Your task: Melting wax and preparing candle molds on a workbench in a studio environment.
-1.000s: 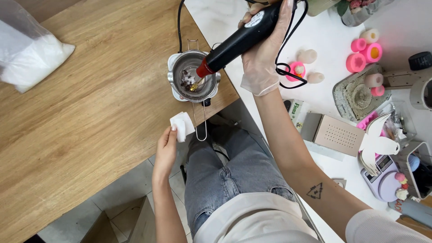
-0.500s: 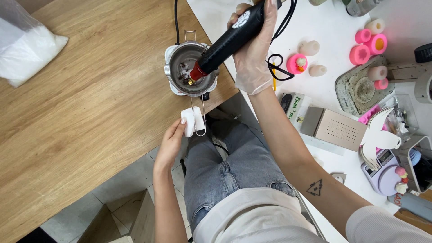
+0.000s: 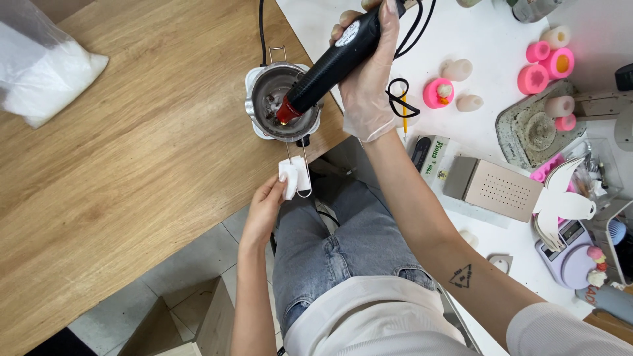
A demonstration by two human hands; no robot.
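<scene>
— What is the right hand (image 3: 369, 79) doing?

— It is wearing a thin clear glove and wrapping its fingers around the black heat gun (image 3: 333, 62). The gun is tilting down to the left, and its red nozzle is pointing into the small metal pot (image 3: 277, 99).

— Where is that pot sitting?

— It is sitting on a small white base at the edge of the wooden worktop (image 3: 132, 171), close to the corner. Its thin wire handle (image 3: 298, 173) is sticking out past the edge, over the person's lap. Bits of residue are showing at the pot's bottom; I cannot tell what they are.

— And the left hand (image 3: 267, 207)?

— It is bare and pinching a folded white cloth (image 3: 290, 177) against the wire handle, thumb and fingertips pressing together around it.

— Is the nozzle touching the pot?

— It is hanging just inside the rim; whether it is touching the metal, I cannot tell.

— What else is lying around?

— A clear bag of white granules (image 3: 46, 76) is resting at the far left of the wooden worktop, well apart from the pot. On the white worktop (image 3: 475, 33) to the right, pink moulds (image 3: 547, 62) and small pale candles (image 3: 458, 69) are standing near a perforated tan box (image 3: 498, 191). The gun's black cord (image 3: 402, 99) is looping just beside the gloved hand.
</scene>
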